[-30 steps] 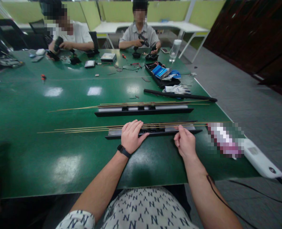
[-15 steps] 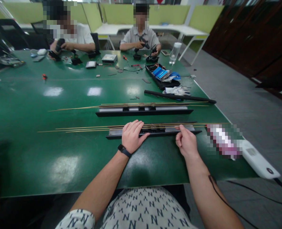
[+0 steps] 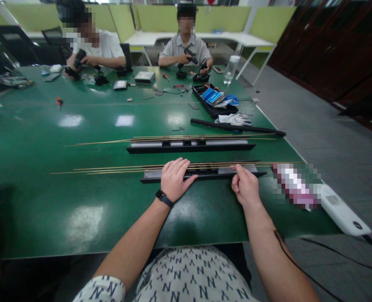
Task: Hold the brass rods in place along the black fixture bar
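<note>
My left hand (image 3: 175,178) lies flat with fingers stretched out across the near black channel (image 3: 154,180), over the thin brass-coloured rods (image 3: 116,170). A black watch (image 3: 163,198) is on that wrist. Towards the channel's right end, my right hand (image 3: 245,184) is closed, its fingers curled in and its fingertips at the rods. Whatever is between those fingertips is too small to make out. Dark fittings (image 3: 203,170) sit inside the near channel between my hands. Beyond lies a second channel (image 3: 190,148) with more thin rods (image 3: 107,142) along it.
Farther back are a black bar (image 3: 236,126), white gloves (image 3: 232,120) and a black tray (image 3: 207,107) holding blue items. A white device (image 3: 343,212) with a cable stands at the right edge. Two people (image 3: 186,50) work across the green table (image 3: 88,222).
</note>
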The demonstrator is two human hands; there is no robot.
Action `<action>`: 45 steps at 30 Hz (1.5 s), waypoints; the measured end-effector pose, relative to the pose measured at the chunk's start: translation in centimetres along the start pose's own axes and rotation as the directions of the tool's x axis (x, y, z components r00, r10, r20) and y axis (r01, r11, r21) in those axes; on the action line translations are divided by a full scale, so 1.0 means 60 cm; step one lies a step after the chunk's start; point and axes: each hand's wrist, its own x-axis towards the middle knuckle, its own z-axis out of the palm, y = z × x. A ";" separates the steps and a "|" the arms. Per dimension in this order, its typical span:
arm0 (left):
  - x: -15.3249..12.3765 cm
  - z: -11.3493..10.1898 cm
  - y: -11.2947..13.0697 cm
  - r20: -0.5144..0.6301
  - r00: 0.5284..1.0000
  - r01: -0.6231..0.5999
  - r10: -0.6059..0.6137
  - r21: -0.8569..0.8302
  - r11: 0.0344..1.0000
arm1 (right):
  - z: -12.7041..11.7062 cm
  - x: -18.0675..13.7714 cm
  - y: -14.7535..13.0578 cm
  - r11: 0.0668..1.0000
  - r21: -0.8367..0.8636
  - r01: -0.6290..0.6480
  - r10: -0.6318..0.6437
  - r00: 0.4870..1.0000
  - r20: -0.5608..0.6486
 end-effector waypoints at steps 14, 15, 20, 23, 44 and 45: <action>-0.004 0.002 -0.003 -0.042 0.999 -0.024 0.024 0.003 1.000 | 0.000 0.002 0.003 1.000 0.010 0.022 -0.022 0.999 -0.026; -0.005 0.002 -0.004 -0.044 0.999 -0.023 0.023 0.000 1.000 | 0.000 0.002 0.003 1.000 0.012 0.026 -0.025 0.999 -0.030; -0.009 0.000 -0.005 -0.064 0.998 -0.015 0.015 0.002 1.000 | -0.001 0.001 0.003 0.999 0.026 0.047 -0.045 0.996 -0.075; -0.010 -0.001 -0.005 -0.065 0.998 -0.002 0.002 0.008 1.000 | -0.003 0.003 0.003 0.998 0.032 0.056 -0.052 0.993 -0.109; -0.014 -0.006 -0.007 -0.054 0.999 0.004 -0.003 0.008 1.000 | -0.009 0.007 0.005 0.996 -0.007 0.089 -0.089 0.975 -0.202; -0.014 -0.006 -0.007 -0.051 0.999 0.004 -0.004 0.006 1.000 | -0.008 0.005 0.005 0.996 -0.021 0.085 -0.087 0.980 -0.180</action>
